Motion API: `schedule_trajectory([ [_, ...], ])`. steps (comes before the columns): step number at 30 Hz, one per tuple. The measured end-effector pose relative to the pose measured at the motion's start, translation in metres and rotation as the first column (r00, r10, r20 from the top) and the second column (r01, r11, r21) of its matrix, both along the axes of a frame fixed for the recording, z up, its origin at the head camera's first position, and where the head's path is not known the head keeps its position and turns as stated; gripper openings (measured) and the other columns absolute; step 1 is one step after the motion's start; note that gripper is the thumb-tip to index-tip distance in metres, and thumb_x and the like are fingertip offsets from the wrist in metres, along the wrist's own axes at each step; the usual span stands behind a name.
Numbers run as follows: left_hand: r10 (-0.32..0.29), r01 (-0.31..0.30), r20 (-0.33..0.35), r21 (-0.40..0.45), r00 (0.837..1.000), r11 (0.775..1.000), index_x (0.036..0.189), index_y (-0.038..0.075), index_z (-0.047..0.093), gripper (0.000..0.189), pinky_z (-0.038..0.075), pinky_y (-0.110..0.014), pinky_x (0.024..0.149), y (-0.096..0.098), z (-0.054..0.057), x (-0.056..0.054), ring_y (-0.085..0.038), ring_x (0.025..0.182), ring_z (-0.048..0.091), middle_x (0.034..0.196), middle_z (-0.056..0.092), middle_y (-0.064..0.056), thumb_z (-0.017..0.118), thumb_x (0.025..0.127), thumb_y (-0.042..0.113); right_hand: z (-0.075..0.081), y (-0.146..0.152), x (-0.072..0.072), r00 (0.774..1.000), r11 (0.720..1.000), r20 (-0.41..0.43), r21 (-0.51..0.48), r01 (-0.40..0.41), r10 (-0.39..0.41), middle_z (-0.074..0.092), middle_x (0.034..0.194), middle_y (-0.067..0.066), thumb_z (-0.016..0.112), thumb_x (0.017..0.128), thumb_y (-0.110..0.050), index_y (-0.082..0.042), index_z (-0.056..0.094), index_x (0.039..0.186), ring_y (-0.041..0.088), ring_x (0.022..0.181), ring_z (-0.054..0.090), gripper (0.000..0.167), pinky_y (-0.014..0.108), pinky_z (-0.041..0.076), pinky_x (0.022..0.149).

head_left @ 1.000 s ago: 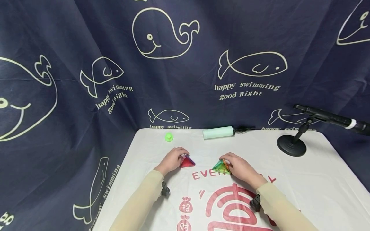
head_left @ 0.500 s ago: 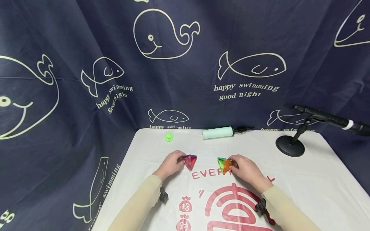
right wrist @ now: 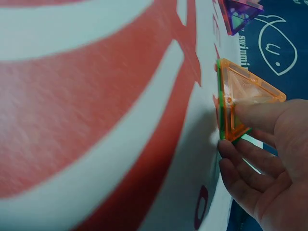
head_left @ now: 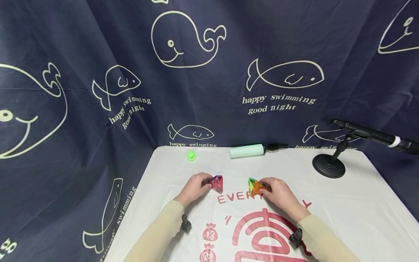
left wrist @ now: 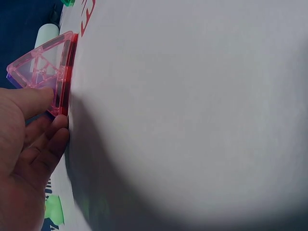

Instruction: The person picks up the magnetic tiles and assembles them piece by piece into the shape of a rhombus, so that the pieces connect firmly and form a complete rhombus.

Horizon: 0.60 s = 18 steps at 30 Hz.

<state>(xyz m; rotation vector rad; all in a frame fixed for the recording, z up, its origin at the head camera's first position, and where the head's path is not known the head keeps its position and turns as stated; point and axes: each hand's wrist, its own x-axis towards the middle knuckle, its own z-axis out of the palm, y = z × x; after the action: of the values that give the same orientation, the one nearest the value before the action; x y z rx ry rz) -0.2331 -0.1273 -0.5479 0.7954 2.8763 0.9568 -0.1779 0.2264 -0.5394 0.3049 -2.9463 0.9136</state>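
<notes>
My left hand [head_left: 194,187] pinches a small pyramid of clear magnetic tiles [head_left: 217,183] in pink, red and purple. In the left wrist view the thumb lies on its pink triangular tile [left wrist: 44,60], with curled fingers at the edge of its red face. Across a gap to the right, my right hand [head_left: 279,194] grips a second tile pyramid [head_left: 256,187], orange and green. Its orange triangular tile [right wrist: 250,84] has the thumb on it in the right wrist view, and the fingers curl near its green edge. The hands partly hide both pyramids.
Behind the hands stand a green duck-faced toy [head_left: 191,155] and a mint-coloured hand pump [head_left: 247,151]. A black microphone stand [head_left: 328,165] is at the right. A white printed cloth [head_left: 173,233] covers the table, with a dark blue curtain [head_left: 209,87] behind it.
Both pyramids have been turned over from resting on a wide side to pointing down. The hands shifted slightly apart and towards the person; grips stayed on the pyramids.
</notes>
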Motion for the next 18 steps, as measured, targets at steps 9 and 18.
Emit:
schedule_trajectory([
  [9, -0.022, 0.022, -0.031, -0.009, 0.999, 1.000, 0.123, 0.006, 0.074, 0.028, 0.053, -0.037, 0.097, 0.004, -0.004, -0.001, -0.020, 0.107, 0.068, 0.116, 0.073, -0.007, 0.077, 0.096, 0.014, 0.000, -0.005, 0.002, 0.999, 1.000, -0.050, 0.007, 0.013, -0.013, 0.074, 0.107, 0.015, 0.085, 0.088, -0.011, 0.000, 0.076, 0.116, 0.032, 0.100, 0.069, 0.032, 0.053, 0.055, 0.089],
  [18, -0.039, 0.039, -0.023, -0.001, 0.999, 0.999, 0.123, 0.005, 0.074, 0.029, 0.053, -0.037, 0.097, 0.014, -0.005, 0.000, -0.021, 0.107, 0.069, 0.116, 0.073, -0.008, 0.078, 0.096, 0.015, -0.002, -0.016, -0.002, 0.999, 1.000, -0.046, 0.004, -0.004, 0.004, 0.074, 0.109, 0.016, 0.084, 0.089, -0.011, 0.001, 0.076, 0.115, 0.034, 0.103, 0.070, 0.030, 0.054, 0.055, 0.092],
])
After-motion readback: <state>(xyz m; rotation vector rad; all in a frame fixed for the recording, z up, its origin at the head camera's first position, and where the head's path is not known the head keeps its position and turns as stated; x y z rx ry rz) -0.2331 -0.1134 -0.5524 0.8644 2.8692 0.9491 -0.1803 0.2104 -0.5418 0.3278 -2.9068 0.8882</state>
